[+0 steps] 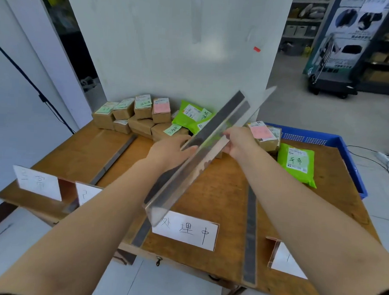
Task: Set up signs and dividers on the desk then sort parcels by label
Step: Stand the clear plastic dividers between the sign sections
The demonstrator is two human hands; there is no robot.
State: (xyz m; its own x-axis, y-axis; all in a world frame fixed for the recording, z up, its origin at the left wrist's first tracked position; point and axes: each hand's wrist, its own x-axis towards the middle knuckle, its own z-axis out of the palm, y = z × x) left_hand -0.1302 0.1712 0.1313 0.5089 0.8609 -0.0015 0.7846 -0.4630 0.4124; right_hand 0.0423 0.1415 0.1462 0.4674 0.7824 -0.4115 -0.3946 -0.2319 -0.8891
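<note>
Head view: both arms reach out over the counter point(220, 193), lifting a long metal divider point(195, 160) clear of the wood — tilted, its far end raised toward the white board point(171, 46), its near end low over the middle sign point(185, 232). The left hand point(171, 149) is under its left edge, fingers curled against it; the right hand point(238, 143) grips it from the other side, fingers wrapped over the top. Two more dividers lie flat — one at left point(115, 158), one at right point(251, 236). Parcels point(143, 116) are stacked at the back; a green bag point(297, 165) lies right, beside a blue crate point(323, 139).
</note>
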